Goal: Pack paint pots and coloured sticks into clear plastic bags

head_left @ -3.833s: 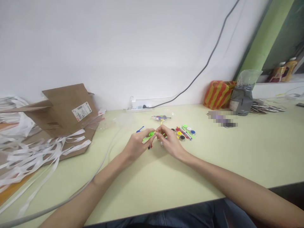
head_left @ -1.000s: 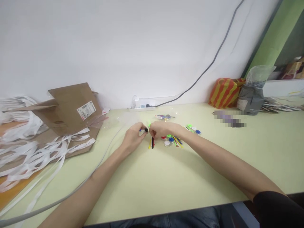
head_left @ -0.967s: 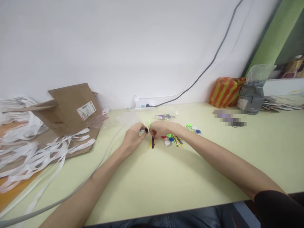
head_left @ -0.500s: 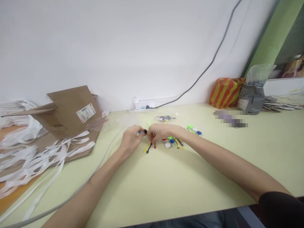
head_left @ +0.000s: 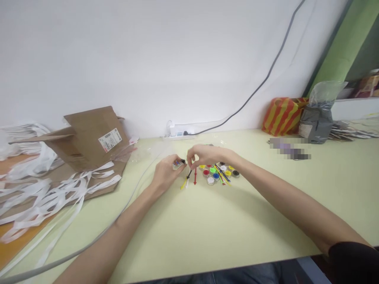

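Note:
My left hand point(head_left: 167, 169) is closed around small clear round pieces point(head_left: 176, 162) with coloured centres; a black-topped one point(head_left: 183, 161) shows at its fingertips. Close beside it, my right hand point(head_left: 203, 154) pinches a thin black arrow-shaped pointer point(head_left: 189, 174), its arrowhead toward me. Below the fingers lie a yellow pointer point(head_left: 183, 184), a white pointer point(head_left: 187, 183) and a red pointer point(head_left: 195, 178). Right of them, partly under my right wrist, are several round pieces, among them a blue one point(head_left: 216, 176) and a red one point(head_left: 206, 172), with a bunch of coloured pointers point(head_left: 222, 174).
An open cardboard box point(head_left: 94, 130) and white straps point(head_left: 59, 195) are on the left. A grey cable point(head_left: 127, 205) crosses the table. A power strip point(head_left: 177, 136) sits by the wall. A striped bag point(head_left: 280, 116) and grey bag point(head_left: 316, 124) stand at the back right.
My right hand has shifted slightly up and right, drawing the black pointer away from me. More of the round pieces and the red pointer now show. My left hand stays nearly in place.

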Motion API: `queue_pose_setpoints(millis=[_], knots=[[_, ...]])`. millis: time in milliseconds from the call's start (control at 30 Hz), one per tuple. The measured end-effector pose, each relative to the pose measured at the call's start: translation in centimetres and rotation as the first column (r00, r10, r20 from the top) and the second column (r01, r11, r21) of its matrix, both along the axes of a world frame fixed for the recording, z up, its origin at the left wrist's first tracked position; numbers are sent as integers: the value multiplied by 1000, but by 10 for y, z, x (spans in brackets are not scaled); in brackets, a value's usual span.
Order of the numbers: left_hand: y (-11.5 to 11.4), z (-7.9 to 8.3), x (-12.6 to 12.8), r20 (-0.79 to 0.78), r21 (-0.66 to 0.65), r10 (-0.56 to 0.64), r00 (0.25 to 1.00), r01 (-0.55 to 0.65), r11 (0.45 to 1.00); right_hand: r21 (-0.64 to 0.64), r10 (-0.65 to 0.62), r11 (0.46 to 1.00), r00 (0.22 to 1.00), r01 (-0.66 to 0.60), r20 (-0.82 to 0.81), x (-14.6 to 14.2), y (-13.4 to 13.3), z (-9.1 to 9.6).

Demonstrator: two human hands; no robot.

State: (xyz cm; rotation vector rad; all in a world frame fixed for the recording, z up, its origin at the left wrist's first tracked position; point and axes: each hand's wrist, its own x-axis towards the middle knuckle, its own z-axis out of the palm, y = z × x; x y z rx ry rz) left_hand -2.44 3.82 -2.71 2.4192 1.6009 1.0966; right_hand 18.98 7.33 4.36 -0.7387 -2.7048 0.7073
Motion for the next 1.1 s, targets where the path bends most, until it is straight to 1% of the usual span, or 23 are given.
queue_pose_setpoints(millis=[67,133,233,333,433,500,567,733,833,900,967,1100], knots=[[-4,2,3,43,4,-1,999,1,1000,-11,-5,1000,992,3,-129,8,1,11],[-8,4,8,112,-10,-22,993,23,1000,-47,-44,998,967,33,-249,14,3,16],[-17,8,16,245,-50,-63,967,78,996,-55,-123,992,915,111,-384,15,6,13],[-22,11,24,365,-88,-54,929,92,992,-59,-120,993,884,105,-452,8,10,5],[-24,12,29,518,-138,-61,853,153,979,-83,-103,994,891,74,-442,2,10,0],[-23,11,30,618,-174,-64,784,215,961,-71,-98,995,896,74,-433,0,7,0],[-23,11,30,674,-194,-63,736,259,946,-49,-84,996,894,70,-441,0,4,2],[-24,12,30,730,-161,-111,674,327,931,-17,-57,998,896,55,-441,1,2,6],[-23,10,29,743,-159,-111,660,335,929,5,-22,1000,895,27,-445,1,4,5],[-21,7,28,760,-165,-97,642,336,927,16,-23,999,898,33,-439,1,5,4],[-20,4,28,795,-175,-75,602,346,922,19,-43,998,901,56,-432,1,6,2],[-22,5,29,875,-197,-23,483,400,895,21,-36,999,903,49,-429,2,3,1]])
